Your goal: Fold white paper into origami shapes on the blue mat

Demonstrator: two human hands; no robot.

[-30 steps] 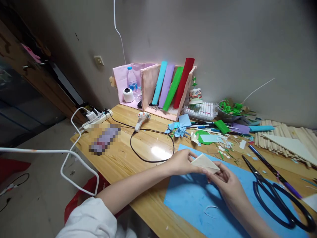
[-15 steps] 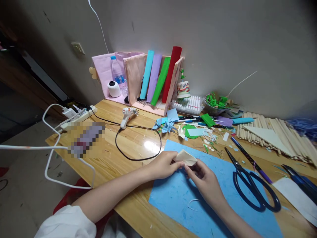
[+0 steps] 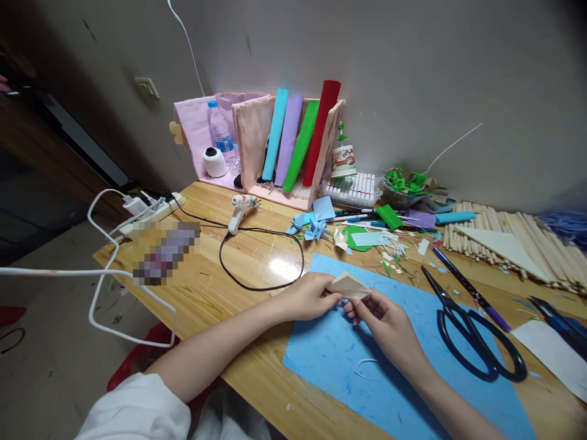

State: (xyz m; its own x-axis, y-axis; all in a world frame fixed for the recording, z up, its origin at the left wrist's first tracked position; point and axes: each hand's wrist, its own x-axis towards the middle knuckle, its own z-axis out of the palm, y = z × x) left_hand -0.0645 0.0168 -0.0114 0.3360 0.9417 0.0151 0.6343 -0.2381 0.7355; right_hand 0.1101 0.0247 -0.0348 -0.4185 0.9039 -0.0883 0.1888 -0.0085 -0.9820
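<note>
**Counts on the craft table**

Two hands: left hand (image 3: 308,297), right hand (image 3: 384,321). One folded cream paper piece (image 3: 349,285). One blue sheet (image 3: 403,366). One pair of black scissors (image 3: 472,327). One glue gun (image 3: 240,211). Four upright coloured rolls (image 3: 300,140). One water bottle (image 3: 220,135).

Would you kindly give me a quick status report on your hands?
Left hand and right hand both pinching the folded cream paper. Held just above the blue sheet. Scissors lie clear, right.
</note>
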